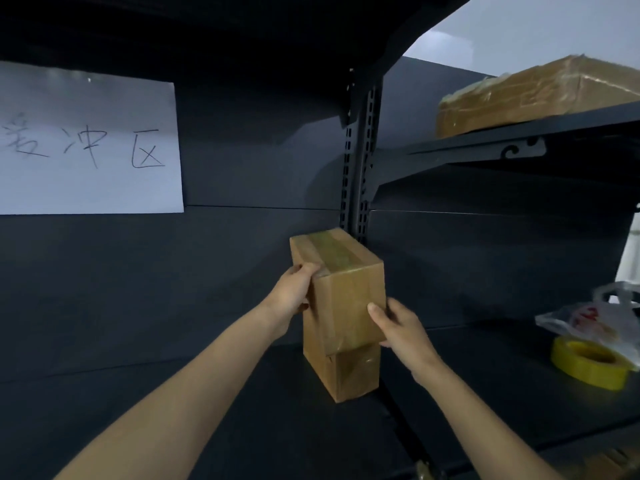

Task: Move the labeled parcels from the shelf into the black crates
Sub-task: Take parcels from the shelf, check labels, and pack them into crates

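Observation:
Two taped brown cardboard parcels stand stacked on the dark shelf board [242,410]. The upper parcel [343,289] sits on the lower parcel [349,372]. My left hand [294,292] grips the upper parcel's left side, fingers curled over its top edge. My right hand [398,323] holds its right front corner, thumb on the front face. No label shows on the faces toward me. No black crate is in view.
A white paper sign [86,143] with handwriting hangs on the back panel at left. A slotted upright [360,161] divides the bays. The right bay holds a yellow tape roll [588,363], a plastic bag [602,323], and a large wrapped parcel [540,95] on a higher shelf.

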`<state>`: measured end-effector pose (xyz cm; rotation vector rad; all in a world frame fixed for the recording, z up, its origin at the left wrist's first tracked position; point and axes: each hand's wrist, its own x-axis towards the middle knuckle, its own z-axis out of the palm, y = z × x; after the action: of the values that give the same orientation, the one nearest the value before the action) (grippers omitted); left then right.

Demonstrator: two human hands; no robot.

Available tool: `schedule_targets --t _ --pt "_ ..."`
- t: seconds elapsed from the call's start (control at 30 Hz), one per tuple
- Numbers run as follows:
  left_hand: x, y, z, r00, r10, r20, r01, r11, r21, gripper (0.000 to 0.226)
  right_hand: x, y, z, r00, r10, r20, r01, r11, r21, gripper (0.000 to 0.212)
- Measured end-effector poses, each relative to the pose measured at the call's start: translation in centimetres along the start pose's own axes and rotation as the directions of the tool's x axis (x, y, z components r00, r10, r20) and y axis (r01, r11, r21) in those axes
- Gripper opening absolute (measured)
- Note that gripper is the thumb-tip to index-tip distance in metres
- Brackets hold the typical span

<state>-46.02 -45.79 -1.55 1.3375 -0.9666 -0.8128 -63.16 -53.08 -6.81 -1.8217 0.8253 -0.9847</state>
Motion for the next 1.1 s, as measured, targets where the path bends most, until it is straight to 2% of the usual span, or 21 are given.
schedule_targets --t 0.1,0.17,0.2,0.33,0.53,0.67,0.73,0.93,1.03,1.1 --pt "-1.9 -1.2 -3.1 0.994 0.055 0.093 -0.031 0.97 -0.241 0.029 -0.9 -0.2 1.6 0.986 -0.122 -0.117 0.128 0.991 0.045 0.049" --pt "-3.3 -2.1 -5.5 0.992 0.091 0.086 -0.057 0.942 -0.331 0.032 -1.6 -0.6 3.1 0.977 -0.19 -0.101 0.196 0.979 0.049 0.067" --pt "-3.9 -2.6 -6.7 0.993 0.098 0.062 -0.071 0.939 -0.336 0.035 -1.7 -0.8 4.0 0.975 -0.21 -0.075 0.214 0.976 0.045 0.07" --pt "-6.5 -5.3 -10.6 0.994 0.049 -0.093 -0.074 0.954 -0.29 0.05 -2.0 -0.9 8.1 0.98 -0.197 0.035 0.196 0.98 0.028 0.061" --pt "-10.1 -9.7 -14.3 0.958 -0.065 -0.281 0.044 0.996 -0.082 0.056 -3.2 0.5 13.5 0.96 -0.229 0.159 0.246 0.964 -0.097 0.057" --pt "-11.7 -11.7 -16.4 0.943 -0.112 -0.315 0.169 0.973 0.158 0.064 -3.9 1.5 16.4 0.937 -0.259 0.234 0.296 0.944 -0.143 0.049" --pt "-12.3 -12.2 -17.0 0.935 -0.085 -0.345 0.183 0.947 0.263 0.065 -4.2 1.6 17.6 0.931 -0.267 0.247 0.317 0.93 -0.188 0.048" --pt "-12.4 -13.1 -18.1 0.907 -0.013 -0.42 0.177 0.919 0.353 0.065 -4.8 1.2 19.7 0.912 -0.326 0.249 0.391 0.875 -0.286 0.045" --pt "-12.3 -12.6 -18.4 0.901 0.055 -0.431 0.155 0.886 0.437 0.051 -4.8 1.2 19.4 0.909 -0.32 0.266 0.397 0.86 -0.321 0.049" --pt "-12.2 -11.8 -18.6 0.849 0.136 -0.51 0.132 0.881 0.455 0.04 -4.6 1.2 18.7 0.91 -0.318 0.267 0.398 0.85 -0.345 0.056"
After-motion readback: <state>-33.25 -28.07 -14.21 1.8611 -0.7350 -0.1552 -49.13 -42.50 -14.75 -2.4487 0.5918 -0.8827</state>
